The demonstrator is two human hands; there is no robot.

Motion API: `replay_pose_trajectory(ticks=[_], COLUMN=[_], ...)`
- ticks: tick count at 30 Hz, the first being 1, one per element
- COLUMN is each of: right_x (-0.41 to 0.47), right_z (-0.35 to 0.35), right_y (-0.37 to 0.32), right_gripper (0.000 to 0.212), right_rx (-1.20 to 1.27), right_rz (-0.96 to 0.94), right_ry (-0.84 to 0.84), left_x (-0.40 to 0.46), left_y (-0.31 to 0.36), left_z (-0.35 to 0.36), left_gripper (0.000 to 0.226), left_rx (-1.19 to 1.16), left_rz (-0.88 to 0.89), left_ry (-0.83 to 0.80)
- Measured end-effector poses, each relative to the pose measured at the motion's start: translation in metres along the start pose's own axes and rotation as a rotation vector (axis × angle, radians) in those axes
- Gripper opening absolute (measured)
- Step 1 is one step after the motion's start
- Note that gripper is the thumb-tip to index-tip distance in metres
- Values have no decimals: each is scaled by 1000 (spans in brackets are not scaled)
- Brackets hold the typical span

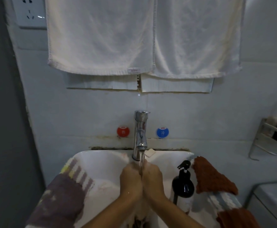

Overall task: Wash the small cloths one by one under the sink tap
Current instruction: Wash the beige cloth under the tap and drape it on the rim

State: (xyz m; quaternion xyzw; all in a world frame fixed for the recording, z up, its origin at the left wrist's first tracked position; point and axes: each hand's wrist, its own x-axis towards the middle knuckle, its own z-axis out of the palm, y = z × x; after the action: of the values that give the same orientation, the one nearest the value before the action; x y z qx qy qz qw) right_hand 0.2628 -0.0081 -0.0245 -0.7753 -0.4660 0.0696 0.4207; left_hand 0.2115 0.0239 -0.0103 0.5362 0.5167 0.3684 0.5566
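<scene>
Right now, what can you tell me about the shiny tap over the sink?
The tap is a shiny silver metal post that stands upright at the back middle of the white sink, in front of the tiled wall. It has a flat lever on top and a short spout low down. It is turned on: a thin stream of water runs straight down onto the two hands pressed together below. Nothing touches the tap itself. A red sticker and a blue sticker sit on the wall beside it.
</scene>
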Motion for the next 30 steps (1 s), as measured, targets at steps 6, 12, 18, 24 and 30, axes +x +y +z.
replay_pose_trajectory(ticks=[6,12,18,24,30], right_x=[-8,-12,4,2,3], right_z=[-1,5,19,4,-2], right_y=[-6,-17,-11,-5,-6], right_gripper=[17,26,32,28,21], right_rx=[333,511,518,390,476], right_rz=[119,302,440,344,352], right_ry=[-24,22,0,-49,-73], left_x=[-4,4,-1,-5,-5], left_y=[5,-12,4,0,-15], left_z=[-9,-3,-7,-8,-11], left_gripper=[39,42,36,24,17], left_rx=[-177,-40,9,139,69], left_rz=[-87,73,4,89,278], left_ry=[-133,-106,-15,39,-57])
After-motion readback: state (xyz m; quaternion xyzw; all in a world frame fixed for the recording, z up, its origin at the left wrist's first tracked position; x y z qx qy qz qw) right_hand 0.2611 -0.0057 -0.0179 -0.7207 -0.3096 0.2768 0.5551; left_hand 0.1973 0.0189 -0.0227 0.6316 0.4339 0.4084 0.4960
